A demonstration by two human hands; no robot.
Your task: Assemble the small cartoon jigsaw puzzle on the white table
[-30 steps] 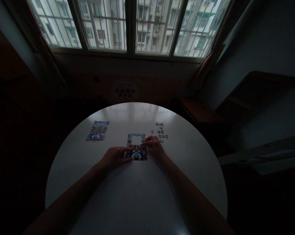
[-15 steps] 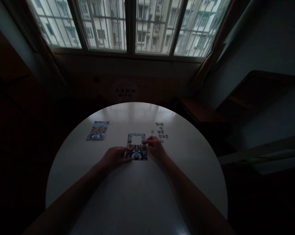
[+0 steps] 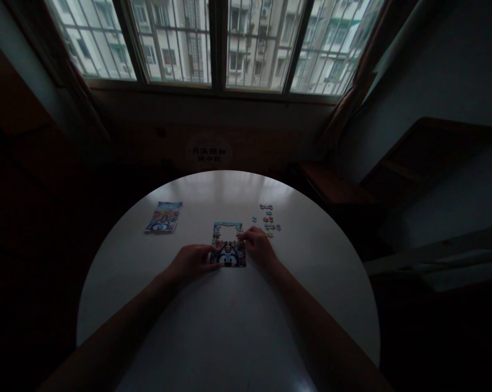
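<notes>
A partly assembled jigsaw puzzle (image 3: 229,256) lies on the white table, its lower half showing a blue cartoon dog face and its upper part framing a white gap. My left hand (image 3: 193,259) rests on the puzzle's left side, thumb and fingers spread apart over the edge. At the right edge, beside the gap, my right hand (image 3: 260,244) has its thumb and index finger pinched together at the pieces. What is between those fingertips is too small and dark to make out. Loose puzzle pieces (image 3: 269,220) lie just beyond my right hand, with a single piece (image 3: 254,219) apart from them.
A printed puzzle packet (image 3: 164,217) lies on the left of the round white table (image 3: 229,326). Behind the table is a barred window (image 3: 217,43) above a low wall with a round sign (image 3: 208,154). Dark wooden furniture (image 3: 335,185) stands at the right.
The right fingers have drawn slightly closer together and shifted a little at the puzzle's right edge. The left hand and the puzzle stay in place.
</notes>
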